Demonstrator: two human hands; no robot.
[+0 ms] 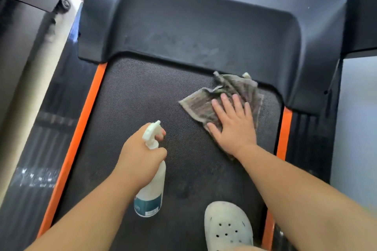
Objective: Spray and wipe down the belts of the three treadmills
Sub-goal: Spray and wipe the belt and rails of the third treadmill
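Belt (142, 98) | left grip (138, 155) clasps spray bottle (151, 189), label blurred | right grip (232, 126) released, flat, covering cloth (202, 104) corner

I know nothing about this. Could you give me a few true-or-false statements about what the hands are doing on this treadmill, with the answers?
1. The left hand grips the bottle. True.
2. The right hand lifts the cloth off the belt. False: it presses the cloth flat on the belt, fingers straight.
3. The cloth lies at the belt's left edge. False: it lies toward the right side, near the front end.
4. A white shoe stands on the belt. True.
5. The strips beside the belt are blue. False: they are orange.
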